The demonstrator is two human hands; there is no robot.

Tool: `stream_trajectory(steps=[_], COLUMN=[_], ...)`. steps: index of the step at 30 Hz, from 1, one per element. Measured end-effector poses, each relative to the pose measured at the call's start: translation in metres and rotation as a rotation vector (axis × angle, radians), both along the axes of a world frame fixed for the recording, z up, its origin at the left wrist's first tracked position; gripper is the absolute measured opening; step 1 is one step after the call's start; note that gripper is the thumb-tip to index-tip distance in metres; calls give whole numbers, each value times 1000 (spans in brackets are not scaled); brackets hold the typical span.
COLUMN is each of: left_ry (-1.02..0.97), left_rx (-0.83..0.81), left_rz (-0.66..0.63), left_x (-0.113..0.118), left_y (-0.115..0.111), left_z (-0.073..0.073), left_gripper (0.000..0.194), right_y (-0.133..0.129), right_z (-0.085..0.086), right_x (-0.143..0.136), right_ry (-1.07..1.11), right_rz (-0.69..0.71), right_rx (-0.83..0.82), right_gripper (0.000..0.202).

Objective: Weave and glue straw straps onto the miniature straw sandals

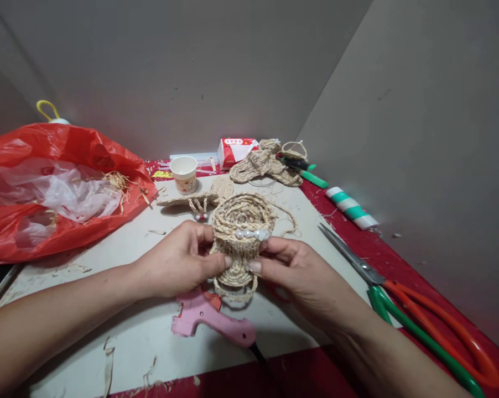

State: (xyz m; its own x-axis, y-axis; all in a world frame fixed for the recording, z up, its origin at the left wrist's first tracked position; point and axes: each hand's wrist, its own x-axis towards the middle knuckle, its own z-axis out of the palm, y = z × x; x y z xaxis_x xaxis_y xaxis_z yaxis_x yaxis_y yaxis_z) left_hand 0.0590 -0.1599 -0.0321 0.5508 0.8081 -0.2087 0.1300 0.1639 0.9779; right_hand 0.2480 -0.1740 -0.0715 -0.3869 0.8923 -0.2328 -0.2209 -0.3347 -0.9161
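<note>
A braided straw piece (242, 257) is held upright between my two hands over the board. Its rounded top shows coiled rings, with a row of pale beads (251, 235) on the near rim, and a loop hangs at its lower end. My left hand (178, 257) grips its left side, thumb on the front. On the other side, my right hand (293, 262) pinches it with thumb and fingers. Beneath them lies a pink glue gun (220, 323), its nozzle end hidden. Just beyond sits a flat braided piece (185, 199) with small red and white beads (201, 216).
Left lies a red plastic bag (67, 221) containing straw scraps. A paper cup (183, 176), a red-and-white tissue pack (235, 152) and more braided straw pieces (266, 163) stand behind. Large scissors (424, 320) and a green-and-white striped object (351, 207) lie right. Grey walls enclose the table.
</note>
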Motion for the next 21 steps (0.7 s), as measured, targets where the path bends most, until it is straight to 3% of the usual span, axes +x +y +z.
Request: stream_trajectory(steps=[7, 13, 21], left_ry=[39, 0, -132], left_rx=[79, 29, -70], left_rz=[-11, 2, 92], left_x=[0, 1, -1], left_y=[-1, 0, 3], left_z=[-2, -8, -8], left_gripper=[18, 16, 3], right_y=[-1, 0, -4], right_z=[-2, -6, 8], right_x=[-1, -5, -1], right_ry=[-20, 3, 142], right_rz=[16, 5, -66], right_rx=[23, -13, -45], right_gripper=[29, 28, 26])
